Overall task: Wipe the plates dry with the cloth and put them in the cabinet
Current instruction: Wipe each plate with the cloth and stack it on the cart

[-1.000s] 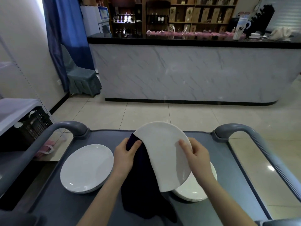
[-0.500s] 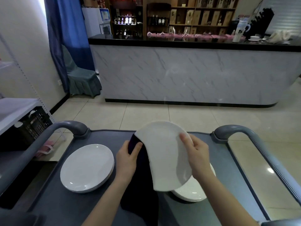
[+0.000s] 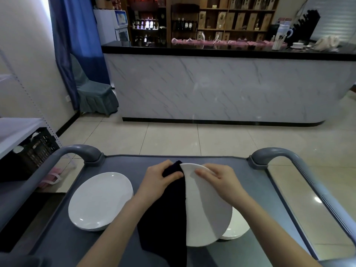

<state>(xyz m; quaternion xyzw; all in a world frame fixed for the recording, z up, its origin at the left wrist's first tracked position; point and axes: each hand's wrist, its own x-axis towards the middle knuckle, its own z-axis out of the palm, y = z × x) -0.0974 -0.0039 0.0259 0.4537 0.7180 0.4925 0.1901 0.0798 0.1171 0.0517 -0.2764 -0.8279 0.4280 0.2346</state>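
The round white ceramic plate (image 3: 204, 205), stiff, likely slick and breakable, was held tilted above the grey plastic cart (image 3: 258, 189), best gripped at its rim, where the right hand (image 3: 221, 180) pinched it and the left hand (image 3: 158, 180) clutched the limp dark cloth (image 3: 165, 212).

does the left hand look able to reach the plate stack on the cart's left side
Probably yes: the left hand is near the left stack, which lies uncovered with nothing between. But it is busy gripping the cloth against the held plate.
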